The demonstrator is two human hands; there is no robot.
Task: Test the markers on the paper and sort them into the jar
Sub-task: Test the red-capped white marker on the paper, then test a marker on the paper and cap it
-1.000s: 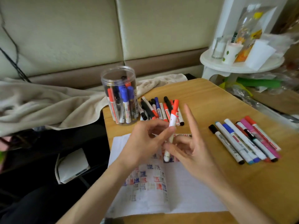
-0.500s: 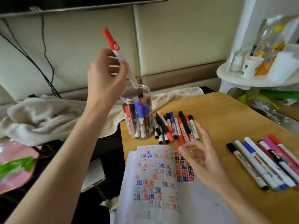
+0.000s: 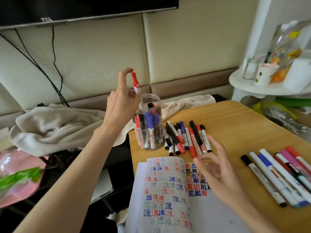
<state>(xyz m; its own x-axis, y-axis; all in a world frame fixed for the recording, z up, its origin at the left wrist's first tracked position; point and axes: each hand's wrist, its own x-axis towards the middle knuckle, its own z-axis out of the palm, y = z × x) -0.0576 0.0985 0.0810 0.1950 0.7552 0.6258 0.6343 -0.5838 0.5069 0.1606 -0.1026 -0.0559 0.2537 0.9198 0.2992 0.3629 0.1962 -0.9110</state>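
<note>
A clear plastic jar [image 3: 148, 105] with several red, blue and black markers stands at the table's far left corner. My left hand [image 3: 120, 100] is just above and left of it, holding a red-capped white marker [image 3: 135, 83] upright by its barrel, index finger raised; the marker's lower end dips into the jar mouth. My right hand [image 3: 217, 170] hovers with relaxed, spread fingers over the open notebook [image 3: 165, 195] full of red, blue and black test marks. A loose pile of markers [image 3: 186, 138] lies between jar and hand. A second row of markers [image 3: 277, 175] lies at the right.
The wooden table [image 3: 239, 123] ends just left of the jar. A beige towel [image 3: 55, 126] lies beyond that edge, a pink bag [image 3: 15, 175] lower left. A white side table [image 3: 262, 89] with a glass jar and cup stands far right. Cables hang under a TV.
My left hand carried the red-capped marker from over the notebook up and left, then lowered it so its end enters the jar. My right hand let go and stayed over the notebook.
</note>
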